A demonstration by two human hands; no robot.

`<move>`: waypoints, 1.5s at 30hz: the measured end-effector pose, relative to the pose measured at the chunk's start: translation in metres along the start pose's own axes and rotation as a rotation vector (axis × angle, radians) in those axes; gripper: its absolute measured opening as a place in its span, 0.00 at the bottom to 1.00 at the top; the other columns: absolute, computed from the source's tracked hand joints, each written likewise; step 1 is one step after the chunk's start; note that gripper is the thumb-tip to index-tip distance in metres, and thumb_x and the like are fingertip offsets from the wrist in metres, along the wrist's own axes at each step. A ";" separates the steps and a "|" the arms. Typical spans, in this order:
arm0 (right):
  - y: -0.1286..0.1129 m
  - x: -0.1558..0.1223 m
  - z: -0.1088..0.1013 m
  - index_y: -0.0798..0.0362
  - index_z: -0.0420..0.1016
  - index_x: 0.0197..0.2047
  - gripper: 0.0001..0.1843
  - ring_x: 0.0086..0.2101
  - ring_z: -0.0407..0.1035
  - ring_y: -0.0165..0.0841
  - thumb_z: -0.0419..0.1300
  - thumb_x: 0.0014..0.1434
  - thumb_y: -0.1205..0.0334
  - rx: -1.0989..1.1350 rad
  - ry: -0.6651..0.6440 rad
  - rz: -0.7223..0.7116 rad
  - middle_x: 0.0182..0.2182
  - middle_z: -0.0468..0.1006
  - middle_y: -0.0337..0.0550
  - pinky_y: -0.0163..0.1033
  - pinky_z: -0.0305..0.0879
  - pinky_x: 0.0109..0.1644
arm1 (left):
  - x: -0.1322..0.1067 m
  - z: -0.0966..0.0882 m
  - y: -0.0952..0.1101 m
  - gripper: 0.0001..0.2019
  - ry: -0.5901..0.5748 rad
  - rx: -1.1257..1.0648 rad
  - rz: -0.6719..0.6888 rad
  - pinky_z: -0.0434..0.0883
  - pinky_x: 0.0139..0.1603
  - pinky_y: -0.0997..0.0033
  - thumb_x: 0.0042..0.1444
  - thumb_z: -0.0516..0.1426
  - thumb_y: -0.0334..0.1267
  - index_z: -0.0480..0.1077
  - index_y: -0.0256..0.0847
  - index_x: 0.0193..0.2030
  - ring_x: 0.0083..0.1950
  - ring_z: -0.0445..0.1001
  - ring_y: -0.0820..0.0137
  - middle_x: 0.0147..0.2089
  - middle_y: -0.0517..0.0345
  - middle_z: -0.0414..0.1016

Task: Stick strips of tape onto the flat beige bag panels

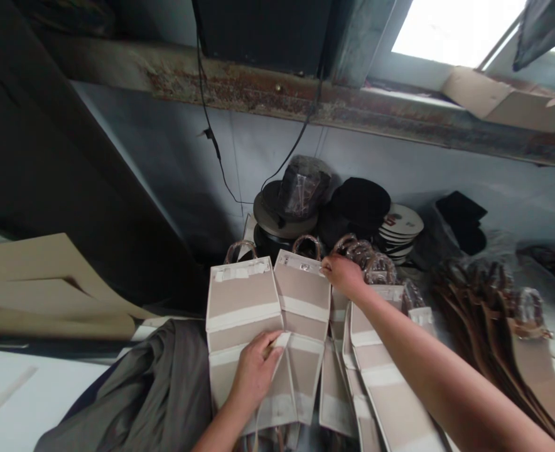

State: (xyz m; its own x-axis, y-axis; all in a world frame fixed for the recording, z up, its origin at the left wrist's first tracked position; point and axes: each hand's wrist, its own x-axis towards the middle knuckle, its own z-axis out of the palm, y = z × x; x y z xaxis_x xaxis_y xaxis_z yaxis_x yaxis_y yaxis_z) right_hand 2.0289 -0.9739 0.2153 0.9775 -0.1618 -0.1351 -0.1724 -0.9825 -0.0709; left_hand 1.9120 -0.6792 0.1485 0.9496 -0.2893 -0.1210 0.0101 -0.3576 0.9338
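Under rusty beam: white table w/ beige bags.

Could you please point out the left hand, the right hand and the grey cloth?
left hand [255,371], head view, back of the hand.
right hand [344,276], head view, back of the hand.
grey cloth [164,389], head view, middle fold.

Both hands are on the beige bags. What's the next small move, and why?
Probably lift the middle bag a little by its top edge: the right hand seems to pinch it there beside the handle, while the left hand rests on the left bag, which lies close against it.
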 end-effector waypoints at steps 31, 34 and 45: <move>-0.073 -0.142 -0.008 0.51 0.76 0.31 0.06 0.32 0.69 0.37 0.61 0.60 0.62 0.024 -0.008 -0.816 0.31 0.79 0.43 0.42 0.58 0.40 | -0.027 0.005 0.043 0.08 -0.038 0.404 0.275 0.64 0.36 0.72 0.64 0.56 0.33 0.73 0.43 0.34 0.35 0.75 0.68 0.33 0.58 0.77; -0.065 -0.120 -0.003 0.52 0.76 0.29 0.05 0.32 0.70 0.36 0.61 0.56 0.66 0.104 0.041 -0.672 0.30 0.80 0.45 0.40 0.58 0.39 | -0.026 0.010 0.036 0.08 -0.006 0.447 0.339 0.65 0.38 0.71 0.63 0.56 0.30 0.74 0.43 0.34 0.36 0.75 0.67 0.33 0.58 0.77; -0.019 0.029 0.012 0.51 0.82 0.35 0.11 0.34 0.74 0.34 0.59 0.61 0.57 0.549 -0.023 -0.170 0.31 0.83 0.38 0.34 0.61 0.35 | -0.004 0.019 -0.003 0.11 -0.044 0.059 -0.063 0.64 0.35 0.73 0.60 0.60 0.45 0.74 0.41 0.31 0.31 0.70 0.69 0.27 0.62 0.72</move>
State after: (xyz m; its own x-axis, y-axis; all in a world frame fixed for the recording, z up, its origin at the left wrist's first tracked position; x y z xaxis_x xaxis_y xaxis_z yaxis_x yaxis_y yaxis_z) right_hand 2.0592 -0.9587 0.2012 0.9952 0.0028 -0.0979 -0.0563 -0.8014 -0.5955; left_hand 1.9019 -0.6940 0.1397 0.9329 -0.3029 -0.1949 0.0497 -0.4278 0.9025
